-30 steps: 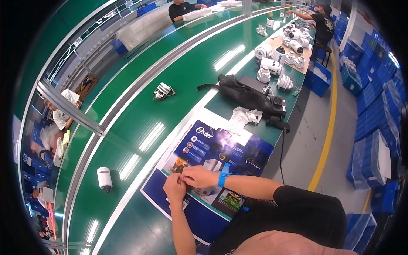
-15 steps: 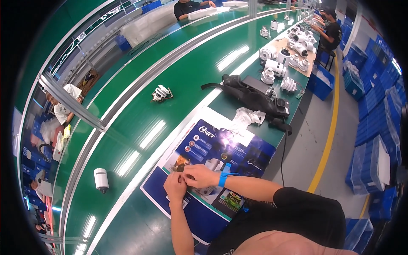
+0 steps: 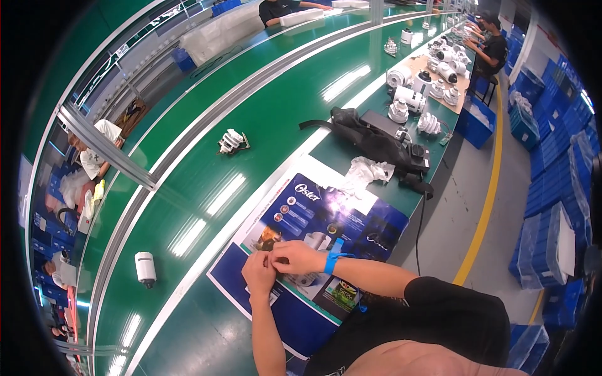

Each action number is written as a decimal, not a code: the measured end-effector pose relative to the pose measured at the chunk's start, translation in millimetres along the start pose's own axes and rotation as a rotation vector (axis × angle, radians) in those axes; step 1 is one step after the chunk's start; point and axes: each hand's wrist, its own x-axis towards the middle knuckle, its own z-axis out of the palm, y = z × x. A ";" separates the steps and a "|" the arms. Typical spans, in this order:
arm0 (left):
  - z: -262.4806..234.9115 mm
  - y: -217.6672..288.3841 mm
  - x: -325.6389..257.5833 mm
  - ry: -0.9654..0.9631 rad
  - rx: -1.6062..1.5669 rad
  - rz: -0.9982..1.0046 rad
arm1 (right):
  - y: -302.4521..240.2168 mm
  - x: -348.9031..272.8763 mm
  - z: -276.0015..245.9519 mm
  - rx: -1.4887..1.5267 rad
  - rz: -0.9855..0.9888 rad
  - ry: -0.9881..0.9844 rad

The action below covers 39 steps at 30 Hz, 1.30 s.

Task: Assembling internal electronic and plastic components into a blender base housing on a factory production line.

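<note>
My left hand (image 3: 258,271) and my right hand (image 3: 297,257) meet over a printed blue-and-white sheet (image 3: 251,291) on the workbench. The fingers of both are curled and pinched close together, so anything between them is hidden. A blue wrist strap (image 3: 333,258) circles my right wrist. The sheet shows pictures of an appliance and food, and my hands rest over or just above its middle.
A green conveyor (image 3: 188,210) beyond the bench carries a white cylindrical part (image 3: 145,269) and a ribbed white part (image 3: 232,142). Right of the sheet lie crumpled white plastic (image 3: 369,172) and a black strapped bag (image 3: 370,139). Several white assemblies (image 3: 411,98) and a seated co-worker (image 3: 491,50) are farther off.
On the conveyor, the white cylindrical part and the ribbed white part have shifted slightly toward the lower left. My hands stay together in almost the same place.
</note>
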 end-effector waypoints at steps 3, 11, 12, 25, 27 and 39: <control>0.0 0.4 3.1 -0.001 -0.007 0.002 | 1.1 1.7 -1.5 0.005 0.003 0.000; -7.0 5.8 1.4 0.005 -0.012 0.013 | -3.3 1.0 3.1 0.024 0.128 0.040; -10.0 6.8 -0.8 0.006 -0.004 0.022 | 3.6 0.1 8.4 0.025 0.125 0.038; -1.1 6.8 9.8 -0.025 -0.004 -0.037 | 12.7 12.9 -56.9 1.734 -0.005 -0.293; -3.1 5.0 7.0 -0.050 0.013 -0.062 | 13.1 14.0 -53.4 1.721 -0.026 -0.397; -6.5 8.1 2.6 -0.028 -0.051 -0.071 | 12.3 6.1 -50.1 1.658 0.017 -0.381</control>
